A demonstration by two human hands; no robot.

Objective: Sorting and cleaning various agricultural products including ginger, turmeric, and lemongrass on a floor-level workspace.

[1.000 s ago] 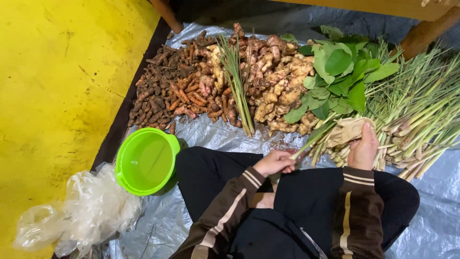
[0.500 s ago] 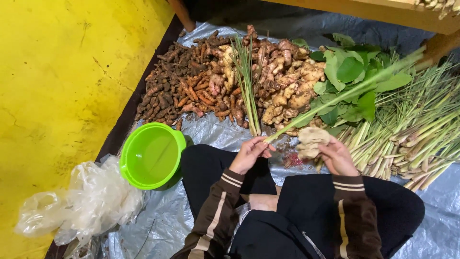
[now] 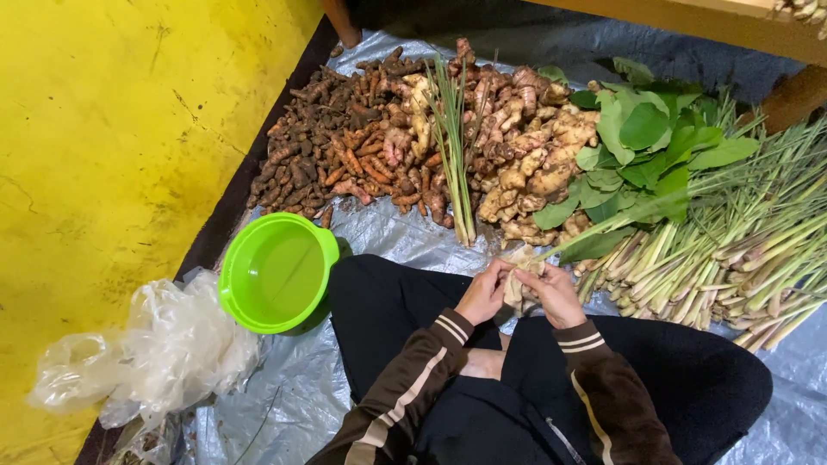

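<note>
Our left hand (image 3: pixel 484 293) and right hand (image 3: pixel 556 294) met just above our knees, both closed around the pale root end of one long lemongrass stalk (image 3: pixel 603 228) (the fingers wrapped it from either side, so the very tip was hidden). The stalk ran from our hands up and to the right, its green top lying across the leaves. We sat cross-legged in dark trousers on a grey plastic sheet (image 3: pixel 379 228) spread over the floor. Just right of our hands lay a heap of lemongrass (image 3: pixel 741 258), root ends pointing toward us. Behind it sat a pile of broad green leaves (image 3: pixel 646 142). Straight ahead were knobbly pale ginger roots (image 3: pixel 534 155), and left of them a mound of darker, orange-tinged turmeric (image 3: pixel 345 151); a small bundle of green stalks (image 3: pixel 452 146) lay between the two. A bright green bowl (image 3: pixel 276 274) stood beside our left knee, touching it, and a crumpled clear plastic bag (image 3: pixel 146 353) lay near the yellow floor (image 3: pixel 112 146).
</note>
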